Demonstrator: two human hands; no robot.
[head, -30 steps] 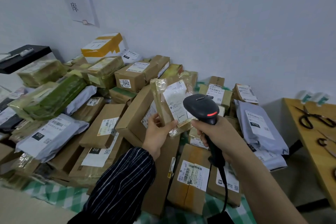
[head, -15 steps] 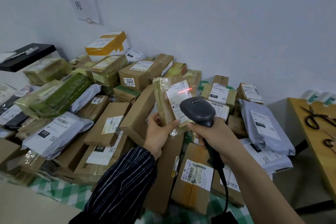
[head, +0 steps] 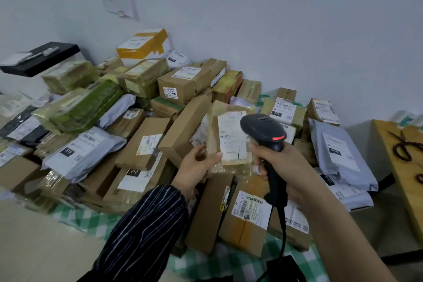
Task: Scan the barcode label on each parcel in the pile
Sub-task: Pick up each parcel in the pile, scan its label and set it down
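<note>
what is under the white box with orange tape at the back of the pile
The white box sits on a tape-wrapped brown parcel; a grey mailer bag pokes out beside it. What supports its far side is covered by the box.

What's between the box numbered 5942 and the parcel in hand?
In the head view, a tilted cardboard box separates the 5942 box from the held parcel.

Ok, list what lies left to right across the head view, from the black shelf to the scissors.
black shelf → green-wrapped parcel → box marked 5942 → held parcel → scanner → grey mailer → scissors
</note>
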